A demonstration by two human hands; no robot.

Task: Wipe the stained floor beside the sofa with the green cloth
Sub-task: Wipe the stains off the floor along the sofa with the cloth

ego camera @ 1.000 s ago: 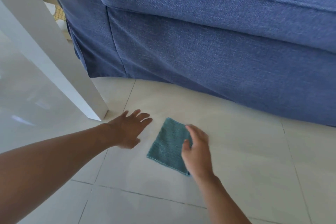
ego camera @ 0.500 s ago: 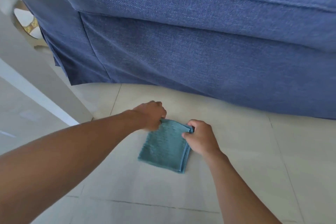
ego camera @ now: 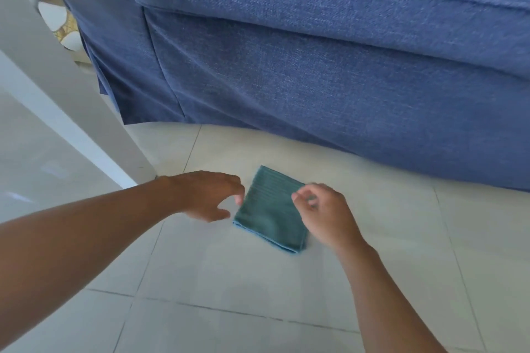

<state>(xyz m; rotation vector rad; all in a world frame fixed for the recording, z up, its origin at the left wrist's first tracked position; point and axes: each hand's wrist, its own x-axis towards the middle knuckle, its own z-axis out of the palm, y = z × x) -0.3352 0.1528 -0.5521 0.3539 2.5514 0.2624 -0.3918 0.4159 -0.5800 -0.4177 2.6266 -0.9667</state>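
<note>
Cloth (ego camera: 269, 209) lies folded on floor (ego camera: 229, 275); left hand (ego camera: 206, 195) at nine o'clock, right hand (ego camera: 324, 215) at three, both grips loose, holding nothing. Press flat, then rub.

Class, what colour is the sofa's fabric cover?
Blue, denim-like weave on the sofa, clearest in the head view.

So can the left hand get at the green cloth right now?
Probably yes: the left hand hangs open right beside the green cloth on the floor tiles, nothing between them.
</note>
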